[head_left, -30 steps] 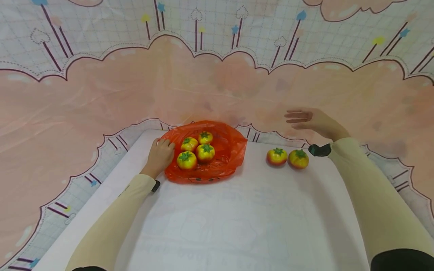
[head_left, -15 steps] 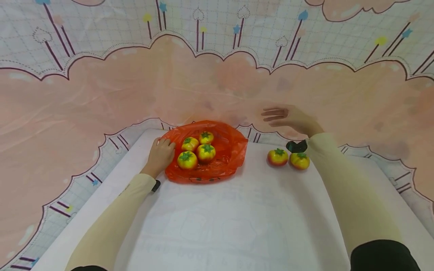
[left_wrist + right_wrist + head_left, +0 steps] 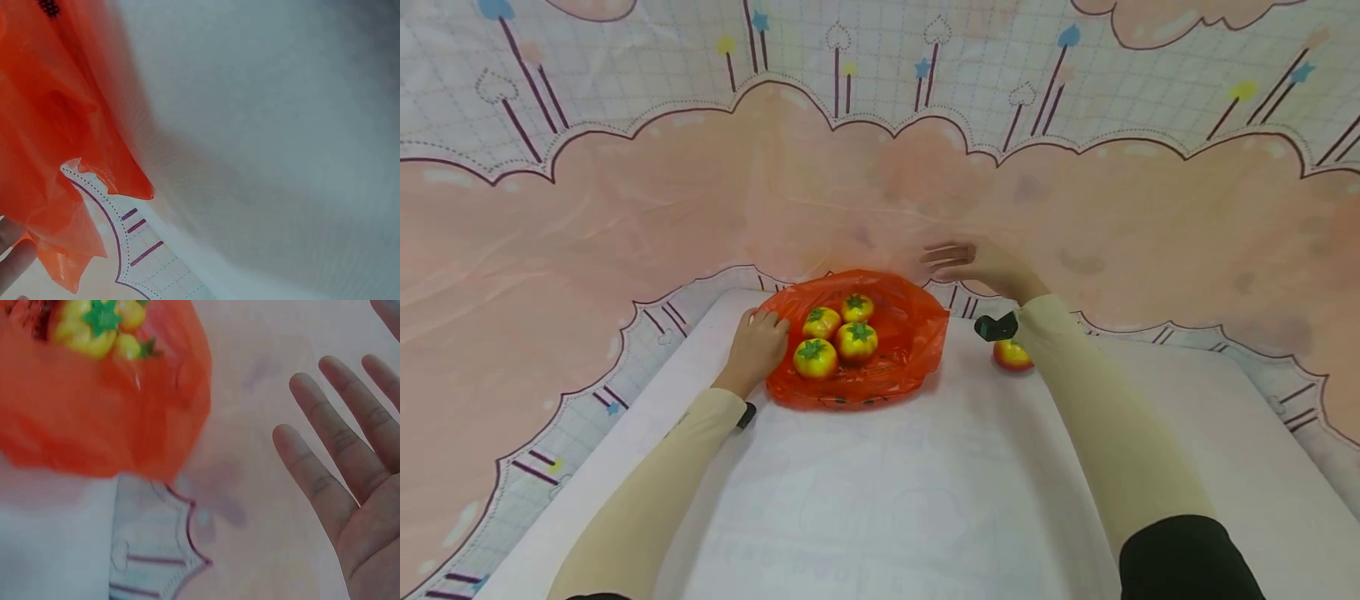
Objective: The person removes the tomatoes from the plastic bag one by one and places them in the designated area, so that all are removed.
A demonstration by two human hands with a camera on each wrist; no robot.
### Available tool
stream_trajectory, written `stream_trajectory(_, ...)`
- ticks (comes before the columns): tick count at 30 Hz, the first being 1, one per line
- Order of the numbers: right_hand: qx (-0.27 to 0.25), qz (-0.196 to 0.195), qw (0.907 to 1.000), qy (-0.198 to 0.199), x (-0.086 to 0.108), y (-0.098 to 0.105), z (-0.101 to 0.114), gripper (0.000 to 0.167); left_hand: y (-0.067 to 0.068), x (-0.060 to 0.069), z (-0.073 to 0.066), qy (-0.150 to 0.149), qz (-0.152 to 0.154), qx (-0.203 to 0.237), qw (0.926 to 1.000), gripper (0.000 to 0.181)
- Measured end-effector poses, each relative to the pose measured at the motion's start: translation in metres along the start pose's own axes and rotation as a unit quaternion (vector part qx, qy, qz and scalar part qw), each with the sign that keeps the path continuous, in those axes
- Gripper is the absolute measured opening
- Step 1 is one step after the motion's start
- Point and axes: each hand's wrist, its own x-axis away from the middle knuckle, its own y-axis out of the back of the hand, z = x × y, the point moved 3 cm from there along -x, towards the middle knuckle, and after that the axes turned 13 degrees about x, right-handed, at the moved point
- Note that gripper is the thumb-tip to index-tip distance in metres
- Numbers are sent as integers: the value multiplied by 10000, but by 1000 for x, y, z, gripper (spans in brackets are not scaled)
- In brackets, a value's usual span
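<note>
An orange-red plastic bag lies with its mouth spread at the far side of the white table. Several glossy yellow-and-red fruits with green leafy tops, like tomatoes or persimmons, sit in its left half. At the bag's left edge my left hand pinches the plastic with curled fingers. My right hand hovers behind the bag's right rim, fingers straight and holding nothing; the right wrist view shows its spread palm apart from the bag. Another such fruit rests on the table, partly behind the right forearm.
The white tabletop runs toward me between both forearms. Its far edge meets a patterned pink-and-white cloth that rises behind. A dark strap piece sits on the right wrist, above the loose fruit.
My right hand has travelled left, from beyond the loose fruits to the bag's right rear. Its forearm now covers one of the two loose fruits. The left hand has stayed on the bag.
</note>
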Motion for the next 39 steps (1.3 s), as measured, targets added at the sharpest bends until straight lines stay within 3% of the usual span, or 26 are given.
stream_trajectory(10, -321, 149, 9992, 168, -30, -44, 13, 52, -1, 1, 1, -7, -44, 3, 10000, 17)
stream_trajectory(21, -1016, 550, 9932, 152, -48, -88, 5, 46, 1, 3, 0, -27, -59, -19, 10000, 17)
stream_trajectory(29, -1172, 355, 9909, -554, -54, -105, -3, 45, 2, 3, -1, 23, 13, -11, 10000, 19)
stream_trajectory(39, -1001, 275, 9892, -1031, -52, -115, -20, 44, 2, 4, 0, 103, 81, -68, 9999, 19)
